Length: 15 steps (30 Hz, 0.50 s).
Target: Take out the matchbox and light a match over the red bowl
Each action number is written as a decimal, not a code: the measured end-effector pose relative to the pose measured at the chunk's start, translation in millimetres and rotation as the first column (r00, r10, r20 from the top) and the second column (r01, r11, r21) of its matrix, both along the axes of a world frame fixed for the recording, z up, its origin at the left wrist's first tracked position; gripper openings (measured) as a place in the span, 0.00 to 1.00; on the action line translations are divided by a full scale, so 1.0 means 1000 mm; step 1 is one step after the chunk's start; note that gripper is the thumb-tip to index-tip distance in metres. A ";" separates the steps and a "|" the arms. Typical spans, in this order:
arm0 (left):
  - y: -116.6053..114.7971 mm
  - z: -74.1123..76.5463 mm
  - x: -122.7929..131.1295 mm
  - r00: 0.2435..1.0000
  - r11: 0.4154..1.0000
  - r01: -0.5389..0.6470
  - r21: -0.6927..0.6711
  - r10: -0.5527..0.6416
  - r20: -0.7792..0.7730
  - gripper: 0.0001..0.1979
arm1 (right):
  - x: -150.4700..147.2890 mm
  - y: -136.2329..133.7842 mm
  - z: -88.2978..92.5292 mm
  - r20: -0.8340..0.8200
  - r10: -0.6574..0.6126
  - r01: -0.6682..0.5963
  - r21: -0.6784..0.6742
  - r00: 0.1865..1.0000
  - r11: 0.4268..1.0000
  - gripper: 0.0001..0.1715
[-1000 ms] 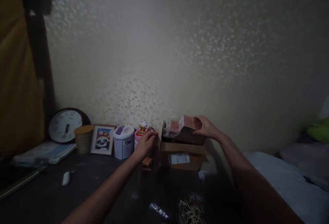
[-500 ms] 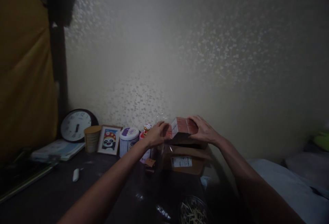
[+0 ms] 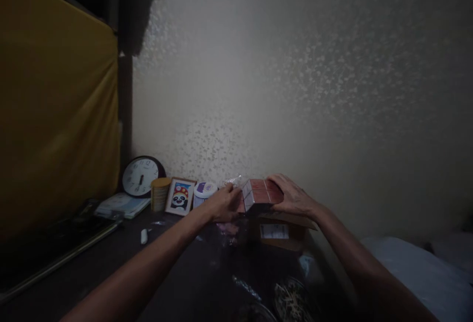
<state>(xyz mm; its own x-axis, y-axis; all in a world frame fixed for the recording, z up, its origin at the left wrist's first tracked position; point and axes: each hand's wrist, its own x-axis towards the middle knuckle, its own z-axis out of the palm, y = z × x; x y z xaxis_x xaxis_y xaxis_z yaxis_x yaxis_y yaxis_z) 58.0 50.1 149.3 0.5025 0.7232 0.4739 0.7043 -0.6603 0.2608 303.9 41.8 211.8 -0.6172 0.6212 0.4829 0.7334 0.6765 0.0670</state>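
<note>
A reddish-brown pack (image 3: 260, 195), wrapped in clear plastic with pale seams, sits above a cardboard box (image 3: 283, 231) by the wall. The right hand (image 3: 291, 197) lies curled over its top; the left hand (image 3: 223, 203) pinches the wrapper at its end. Dark table (image 3: 111, 258) lies open to the left, a tin (image 3: 204, 192) just beside
</note>
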 end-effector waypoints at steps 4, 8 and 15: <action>-0.012 -0.004 -0.016 0.997 0.997 0.057 0.055 -0.060 0.048 0.31 | -0.006 -0.003 -0.006 -0.021 0.021 -0.022 -0.048 1.000 0.999 0.35; -0.023 -0.011 -0.033 0.997 0.999 0.042 -0.004 -0.041 0.070 0.32 | -0.019 -0.007 -0.012 -0.028 0.050 -0.053 -0.098 0.998 0.994 0.37; -0.039 -0.024 -0.053 0.994 0.989 -0.095 -0.109 0.088 -0.061 0.29 | -0.062 -0.012 -0.022 0.024 0.097 -0.092 -0.148 0.995 0.985 0.35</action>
